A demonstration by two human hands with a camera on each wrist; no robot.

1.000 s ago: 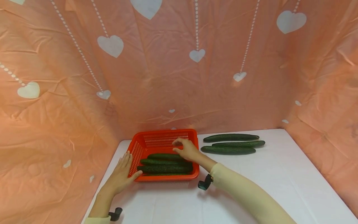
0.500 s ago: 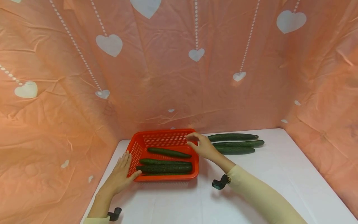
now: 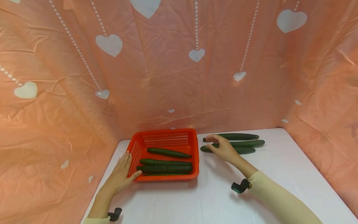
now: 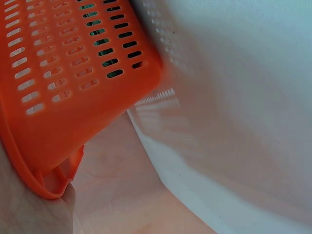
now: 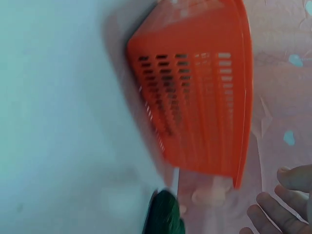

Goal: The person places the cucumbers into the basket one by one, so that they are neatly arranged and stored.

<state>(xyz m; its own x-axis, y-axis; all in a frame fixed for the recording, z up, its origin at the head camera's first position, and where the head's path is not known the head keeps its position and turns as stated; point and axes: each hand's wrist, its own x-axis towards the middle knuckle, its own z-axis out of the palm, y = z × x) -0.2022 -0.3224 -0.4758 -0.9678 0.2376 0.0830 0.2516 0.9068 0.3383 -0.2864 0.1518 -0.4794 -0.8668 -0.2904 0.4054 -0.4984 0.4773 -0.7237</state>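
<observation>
My left hand [image 3: 120, 174] rests on the left rim of a red slotted basket [image 3: 195, 155], fingers straight along the edge and thumb at the front corner. In the left wrist view the palm lies against the basket's rim [image 4: 29, 180]. Several cucumbers lie inside, one apart from the rest [image 3: 169, 152]. My right hand [image 3: 223, 150] holds nothing; it hovers over the left ends of three cucumbers on the table, partly hiding the near cucumber [image 3: 246, 150], the middle cucumber [image 3: 251, 143] and the far cucumber [image 3: 240, 136]. Its fingers are loosely bent, thumb apart, in the right wrist view.
A white-covered table [image 3: 179, 202] carries everything. Behind and at both sides hangs a pink sheet [image 3: 167, 77] with white hearts, close to the basket's back. A dark wrist camera [image 3: 241, 186] sits under the right wrist.
My right hand has moved right, from over the basket to the cucumbers on the table. One cucumber in the basket now lies farther back, apart from the others. The left hand stays put.
</observation>
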